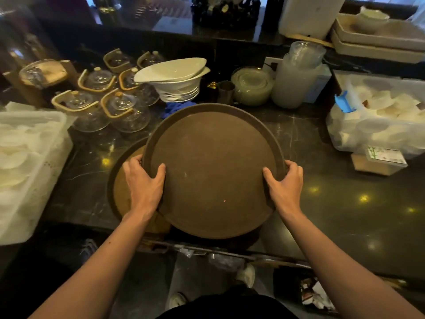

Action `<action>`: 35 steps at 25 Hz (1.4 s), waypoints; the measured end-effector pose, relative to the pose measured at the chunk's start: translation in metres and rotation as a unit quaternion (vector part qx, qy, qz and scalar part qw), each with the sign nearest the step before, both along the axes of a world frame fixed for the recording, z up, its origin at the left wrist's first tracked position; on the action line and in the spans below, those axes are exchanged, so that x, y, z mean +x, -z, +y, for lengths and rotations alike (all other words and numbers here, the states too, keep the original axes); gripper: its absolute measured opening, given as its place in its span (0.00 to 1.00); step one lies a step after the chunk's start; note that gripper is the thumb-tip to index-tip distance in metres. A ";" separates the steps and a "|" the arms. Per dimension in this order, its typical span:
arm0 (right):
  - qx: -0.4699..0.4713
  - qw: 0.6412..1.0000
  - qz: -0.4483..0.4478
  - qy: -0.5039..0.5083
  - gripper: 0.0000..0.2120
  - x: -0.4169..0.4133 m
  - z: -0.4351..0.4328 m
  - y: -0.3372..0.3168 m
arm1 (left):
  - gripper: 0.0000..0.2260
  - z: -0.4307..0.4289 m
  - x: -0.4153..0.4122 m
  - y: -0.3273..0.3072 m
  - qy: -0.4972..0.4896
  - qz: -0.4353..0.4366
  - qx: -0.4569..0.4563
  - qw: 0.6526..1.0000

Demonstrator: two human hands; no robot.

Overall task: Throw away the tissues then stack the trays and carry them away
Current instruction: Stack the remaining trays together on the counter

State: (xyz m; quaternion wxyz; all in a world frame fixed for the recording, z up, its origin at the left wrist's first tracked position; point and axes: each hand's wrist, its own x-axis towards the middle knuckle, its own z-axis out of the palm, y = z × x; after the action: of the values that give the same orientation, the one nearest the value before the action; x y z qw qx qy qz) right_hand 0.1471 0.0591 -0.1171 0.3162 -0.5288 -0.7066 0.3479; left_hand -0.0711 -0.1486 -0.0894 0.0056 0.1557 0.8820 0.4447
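brown tray (213, 171), black veined counter (310, 134)

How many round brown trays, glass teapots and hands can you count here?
Round brown trays: 2, the top tray held in both hands and the lower tray peeking out underneath
Glass teapots with pale handles: 6 that I can make out, for example one near the trays
Hands: 2, the left hand and the right hand
Total: 10

Both hands, left (143, 180) and right (284, 184), grip opposite rims of a round brown tray (213, 166) above a dark marble counter (322, 180), partly over a second tray (119, 180) beside glass teapots (110, 104) and stacked bowls (177, 81).
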 end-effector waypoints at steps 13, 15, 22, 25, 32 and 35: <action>0.015 0.996 -0.049 -0.078 0.26 -0.048 -0.081 0.009 | 0.25 -0.109 -0.024 0.018 -0.035 -0.048 0.002 0.998; 0.009 0.994 -0.060 -0.090 0.27 -0.052 -0.073 0.017 | 0.24 -0.107 -0.022 0.025 -0.044 -0.053 -0.015 0.998; -0.020 0.984 -0.091 -0.153 0.27 -0.070 -0.034 0.045 | 0.20 -0.080 -0.017 0.052 -0.101 -0.080 -0.038 0.991; -0.026 0.978 -0.103 -0.180 0.28 -0.081 -0.018 0.052 | 0.20 -0.069 -0.015 0.058 -0.139 -0.089 -0.041 0.985; -0.031 0.969 -0.096 -0.227 0.26 -0.107 -0.003 0.058 | 0.19 -0.064 -0.017 0.077 -0.209 -0.111 -0.046 0.971; -0.029 0.967 -0.087 -0.237 0.26 -0.118 -0.002 0.059 | 0.19 -0.066 -0.020 0.084 -0.213 -0.102 -0.061 0.970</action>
State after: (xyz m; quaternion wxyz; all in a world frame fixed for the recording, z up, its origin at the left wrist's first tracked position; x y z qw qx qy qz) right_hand 0.0289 0.0569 -0.1763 0.1460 -0.3836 -0.8261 0.3861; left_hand -0.0907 -0.2144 -0.1736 0.0102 -0.0826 0.9150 0.3949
